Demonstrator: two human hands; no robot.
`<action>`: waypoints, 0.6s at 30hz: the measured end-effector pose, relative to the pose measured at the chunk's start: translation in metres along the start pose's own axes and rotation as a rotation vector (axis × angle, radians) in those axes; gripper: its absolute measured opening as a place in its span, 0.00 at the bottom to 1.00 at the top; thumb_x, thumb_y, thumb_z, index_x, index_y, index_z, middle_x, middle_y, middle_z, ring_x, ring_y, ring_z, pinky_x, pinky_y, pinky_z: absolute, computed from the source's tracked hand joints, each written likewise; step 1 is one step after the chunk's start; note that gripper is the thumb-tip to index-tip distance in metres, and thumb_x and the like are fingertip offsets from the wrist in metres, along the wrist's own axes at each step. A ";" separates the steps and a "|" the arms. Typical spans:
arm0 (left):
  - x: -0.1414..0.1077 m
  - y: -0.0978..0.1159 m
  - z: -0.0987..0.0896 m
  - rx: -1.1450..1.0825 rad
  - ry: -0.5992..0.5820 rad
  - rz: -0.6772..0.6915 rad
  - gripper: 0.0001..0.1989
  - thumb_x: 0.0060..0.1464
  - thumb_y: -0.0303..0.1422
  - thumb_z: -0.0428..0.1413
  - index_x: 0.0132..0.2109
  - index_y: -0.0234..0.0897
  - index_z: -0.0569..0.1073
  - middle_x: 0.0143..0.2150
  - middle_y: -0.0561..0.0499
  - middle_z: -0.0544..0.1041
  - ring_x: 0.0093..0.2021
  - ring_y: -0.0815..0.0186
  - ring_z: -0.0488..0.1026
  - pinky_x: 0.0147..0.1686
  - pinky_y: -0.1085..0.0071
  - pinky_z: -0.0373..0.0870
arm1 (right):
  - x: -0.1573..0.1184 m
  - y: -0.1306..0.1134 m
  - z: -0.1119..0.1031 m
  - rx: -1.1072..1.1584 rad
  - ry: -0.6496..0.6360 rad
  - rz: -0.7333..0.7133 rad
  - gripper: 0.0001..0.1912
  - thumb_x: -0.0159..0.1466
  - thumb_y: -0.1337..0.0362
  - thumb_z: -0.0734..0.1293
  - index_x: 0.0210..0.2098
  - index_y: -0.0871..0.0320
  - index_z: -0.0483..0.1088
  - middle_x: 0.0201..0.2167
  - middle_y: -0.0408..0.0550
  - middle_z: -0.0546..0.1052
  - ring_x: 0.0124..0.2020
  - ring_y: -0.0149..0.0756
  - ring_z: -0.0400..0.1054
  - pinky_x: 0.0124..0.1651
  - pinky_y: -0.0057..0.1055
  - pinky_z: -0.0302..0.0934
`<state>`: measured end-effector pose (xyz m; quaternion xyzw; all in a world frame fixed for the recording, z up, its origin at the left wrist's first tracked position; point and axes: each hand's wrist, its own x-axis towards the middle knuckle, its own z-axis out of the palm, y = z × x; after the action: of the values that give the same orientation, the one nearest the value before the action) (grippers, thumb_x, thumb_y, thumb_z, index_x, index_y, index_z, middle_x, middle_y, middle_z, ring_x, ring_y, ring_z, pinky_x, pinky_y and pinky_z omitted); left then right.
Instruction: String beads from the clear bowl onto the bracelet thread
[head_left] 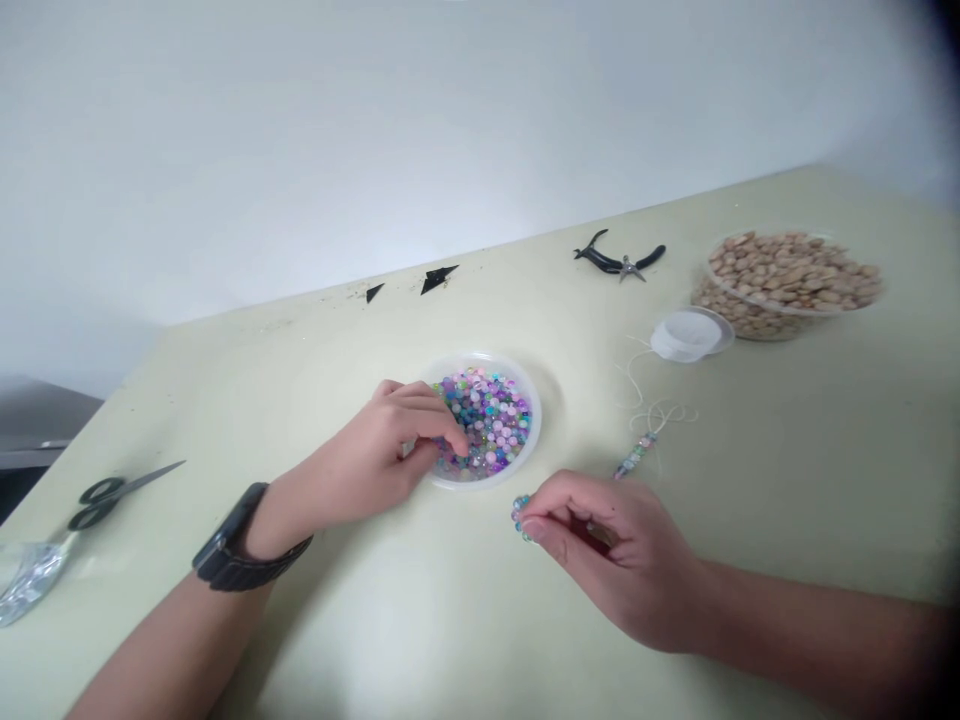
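A round clear bowl [534, 430] holds many small beads [499, 425] in purple, pink, blue and green. My left hand [390, 440], with a black watch on its wrist, reaches over the bowl's left side, its fingertips down among the beads. Its fingers are bent together, and what they hold, if anything, is hidden. To the right of the bowl and nearer to me, my right hand [615, 550] pinches a beaded strand [520, 515] between thumb and forefinger. More of the beads on cord [636, 455] show beyond that hand, with loose pale cord ends.
Behind the right hand lies a white thread spool [691, 334], beside a clear tub of brown nuts or beans [795, 280]. Black-handled pliers [619, 262] and black scraps [436, 279] lie near the wall. Scissors [112, 495] and a clear plastic item [30, 580] are at the left.
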<state>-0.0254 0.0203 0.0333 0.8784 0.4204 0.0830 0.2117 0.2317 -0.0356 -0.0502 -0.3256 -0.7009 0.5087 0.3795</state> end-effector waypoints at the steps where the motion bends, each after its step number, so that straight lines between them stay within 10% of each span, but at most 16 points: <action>1: 0.000 0.001 0.000 -0.007 -0.031 0.000 0.18 0.63 0.20 0.47 0.43 0.43 0.79 0.43 0.55 0.82 0.47 0.64 0.74 0.54 0.59 0.59 | 0.000 0.000 0.000 0.000 -0.002 0.002 0.09 0.72 0.66 0.65 0.34 0.61 0.70 0.20 0.37 0.63 0.20 0.22 0.52 0.22 0.23 0.48; 18: -0.001 0.003 0.002 0.030 -0.083 -0.041 0.19 0.65 0.24 0.45 0.47 0.44 0.79 0.48 0.52 0.81 0.50 0.62 0.73 0.57 0.57 0.56 | -0.001 -0.002 -0.001 -0.038 0.011 -0.007 0.09 0.72 0.66 0.65 0.34 0.61 0.71 0.20 0.38 0.65 0.20 0.22 0.53 0.22 0.22 0.48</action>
<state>-0.0230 0.0177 0.0329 0.8754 0.4303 0.0357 0.2172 0.2324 -0.0363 -0.0483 -0.3328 -0.7095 0.4922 0.3788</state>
